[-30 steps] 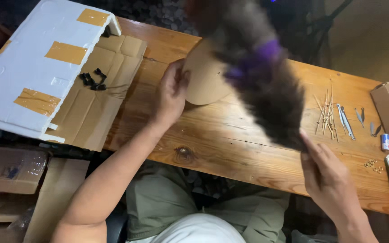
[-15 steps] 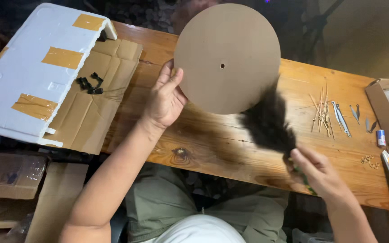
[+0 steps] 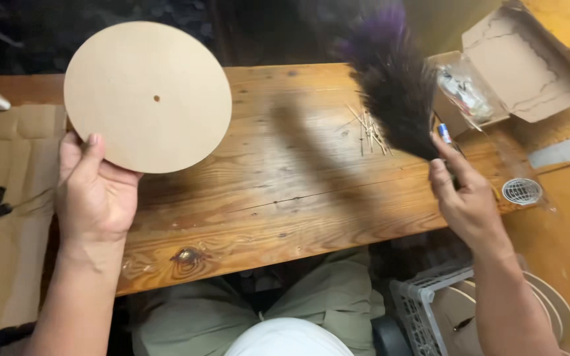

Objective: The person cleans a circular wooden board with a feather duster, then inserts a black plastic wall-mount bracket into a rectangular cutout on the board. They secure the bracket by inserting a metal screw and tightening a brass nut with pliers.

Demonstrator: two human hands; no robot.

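Wooden planks made up the bench [image 3: 285, 191] before you, with flat cardboard [image 3: 8, 217] lying at its left end and an open box [image 3: 522, 72] at the right. Your left hand [image 3: 94, 191] had its fingers closed round the lower edge of the disc [image 3: 148, 96], thumb on the front face, holding it upright above the bench's left part. Your right hand [image 3: 466, 198] was curled shut on the handle of the duster [image 3: 394, 79], whose dark feathers stood blurred over thin sticks [image 3: 367, 128] near the bench's far edge. A grey crate [image 3: 423, 310] sat below your right forearm
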